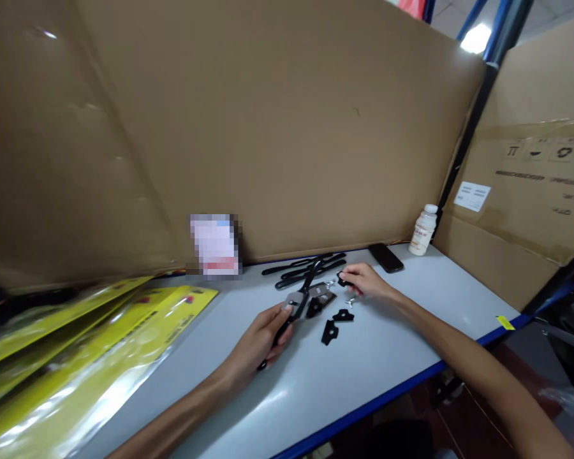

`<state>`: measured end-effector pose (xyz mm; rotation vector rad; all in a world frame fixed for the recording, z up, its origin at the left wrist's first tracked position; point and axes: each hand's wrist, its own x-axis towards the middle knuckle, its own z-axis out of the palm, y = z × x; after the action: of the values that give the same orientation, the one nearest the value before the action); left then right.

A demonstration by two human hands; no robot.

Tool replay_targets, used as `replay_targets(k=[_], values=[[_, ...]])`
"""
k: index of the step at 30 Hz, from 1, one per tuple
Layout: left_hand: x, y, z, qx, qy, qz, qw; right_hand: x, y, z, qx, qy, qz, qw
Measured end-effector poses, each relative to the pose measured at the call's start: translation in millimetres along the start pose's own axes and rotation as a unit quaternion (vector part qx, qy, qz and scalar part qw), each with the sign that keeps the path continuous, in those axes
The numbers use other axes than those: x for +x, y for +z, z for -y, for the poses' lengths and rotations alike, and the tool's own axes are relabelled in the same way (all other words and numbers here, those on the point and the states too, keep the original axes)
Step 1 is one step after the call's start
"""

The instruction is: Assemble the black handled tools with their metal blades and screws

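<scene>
My left hand [268, 331] grips a black spokeshave [312, 275] by one handle, tilted above the table, with a flat silver blade [296, 298] against its middle under my thumb. Between the fingertips of my right hand [363, 280] is a small black cap plate [341, 279]. Just below those fingers lies a silver wing screw [349, 303], and another wing screw [331, 283] rests to their left. Loose black cap plates [330, 332] and flat metal blades [321, 291] lie between my hands. Several black spokeshave bodies [306, 273] are grouped behind.
Yellow-backed plastic packages [162, 325] pile up at left on the grey table [387, 344]. Toward the back right are a black phone [385, 257] and a white bottle [423, 231]. Cardboard [291, 127] walls the back; a large carton [516, 191] stands at right.
</scene>
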<state>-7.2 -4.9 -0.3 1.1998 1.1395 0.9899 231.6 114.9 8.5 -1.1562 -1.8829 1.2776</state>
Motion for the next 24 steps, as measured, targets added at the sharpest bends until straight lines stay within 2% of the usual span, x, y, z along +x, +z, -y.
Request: replay_targets(k=[4, 7, 10, 13, 19, 24], values=[[0.7, -0.7, -0.5, 0.008, -0.013, -0.001, 1.000, -2.4, -1.7, 5.3, 0.029, 0.006, 0.014, 0.999], [0.6, 1.9, -0.9, 0.009, -0.017, 0.007, 1.000, -7.2, -4.7, 12.7, 0.052, -0.021, 0.033, 0.998], [0.5, 4.0, -1.6, 0.008, -0.020, 0.003, 1.000, -13.0, -5.7, 21.8, 0.067, -0.052, 0.086, 0.993], [-0.4, 5.1, -3.8, 0.004, -0.022, 0.005, 1.000, -19.4, -3.4, 30.9, 0.063, -0.053, 0.128, 0.988], [-1.6, 5.2, -7.3, 0.017, -0.029, 0.013, 0.999, -27.7, 1.9, 43.5, 0.010, -0.048, 0.156, 0.987], [-1.2, 4.4, -6.3, 0.023, -0.039, 0.019, 0.999, -28.6, 8.8, 45.8, 0.034, -0.039, 0.159, 0.986]])
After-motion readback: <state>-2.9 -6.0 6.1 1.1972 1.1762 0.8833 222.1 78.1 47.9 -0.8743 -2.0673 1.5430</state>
